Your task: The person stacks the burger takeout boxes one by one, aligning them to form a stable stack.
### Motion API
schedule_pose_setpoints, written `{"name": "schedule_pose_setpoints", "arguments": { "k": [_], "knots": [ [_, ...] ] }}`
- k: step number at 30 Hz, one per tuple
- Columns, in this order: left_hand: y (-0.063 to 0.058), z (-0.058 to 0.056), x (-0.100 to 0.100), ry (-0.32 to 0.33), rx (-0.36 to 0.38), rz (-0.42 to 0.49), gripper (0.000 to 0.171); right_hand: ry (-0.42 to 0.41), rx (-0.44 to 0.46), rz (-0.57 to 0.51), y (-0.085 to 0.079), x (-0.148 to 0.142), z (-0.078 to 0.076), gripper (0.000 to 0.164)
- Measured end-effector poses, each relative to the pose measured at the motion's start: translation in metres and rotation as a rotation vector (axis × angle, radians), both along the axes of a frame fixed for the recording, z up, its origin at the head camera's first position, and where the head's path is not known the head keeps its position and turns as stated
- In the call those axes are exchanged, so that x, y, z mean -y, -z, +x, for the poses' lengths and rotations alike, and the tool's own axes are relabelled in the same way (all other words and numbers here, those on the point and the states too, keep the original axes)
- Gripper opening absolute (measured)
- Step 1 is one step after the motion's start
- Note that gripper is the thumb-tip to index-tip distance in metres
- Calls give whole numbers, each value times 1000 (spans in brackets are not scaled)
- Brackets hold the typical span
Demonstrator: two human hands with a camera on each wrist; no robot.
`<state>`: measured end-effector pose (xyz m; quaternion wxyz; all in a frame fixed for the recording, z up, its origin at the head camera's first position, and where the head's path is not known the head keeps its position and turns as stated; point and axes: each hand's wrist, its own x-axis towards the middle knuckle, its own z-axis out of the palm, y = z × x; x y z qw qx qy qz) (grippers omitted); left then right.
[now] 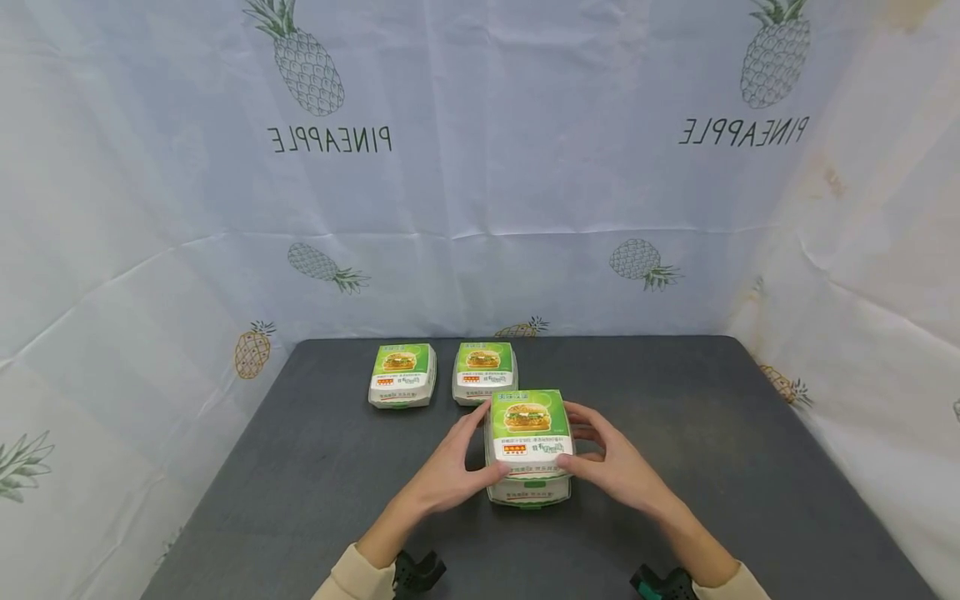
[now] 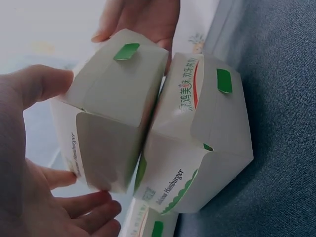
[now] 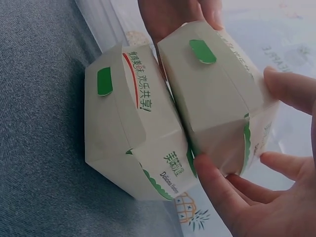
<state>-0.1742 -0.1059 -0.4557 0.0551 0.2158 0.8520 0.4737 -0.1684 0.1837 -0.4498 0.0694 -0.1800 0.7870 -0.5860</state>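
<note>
Green-and-white burger boxes (image 1: 527,429), dark grey table (image 1: 660,442), pineapple-print cloth (image 1: 525,179)

Room over the right tabletop (image 1: 750,425), box (image 1: 484,371) just behind the stack (image 1: 528,446)

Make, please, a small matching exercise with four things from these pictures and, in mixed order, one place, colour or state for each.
1. Upper burger box
2. Lower burger box
3. Table
4. Cloth

A. Dark grey
B. Printed with pineapples
C. Held between the left hand and the right hand
D. Directly below the held box

Pairs: 1-C, 2-D, 3-A, 4-B
</note>
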Motion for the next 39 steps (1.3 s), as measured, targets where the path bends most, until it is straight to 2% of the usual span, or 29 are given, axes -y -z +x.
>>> {"name": "schedule_pose_setpoints", "arguments": {
  "k": [4,12,24,29,35,39],
  "knots": [
    [3,-1,0,27,29,22,95,10,29,-13,2,1,1,79],
    [8,-5,-1,109,82,141,98,24,30,-27,6,4,3,85],
    [8,-10,1,150,111,162,97,41,-2,38,7,9,6,94],
    [6,-9,3,164,97,153,95,59,-18,45,7,10,7,96],
    [-1,-11,12,131,51,117,79,65,-18,36,9,11,7,96],
    [-2,-16,19,34,-4,120,63,67,-20,36,10,12,8,96]
  ]
}}
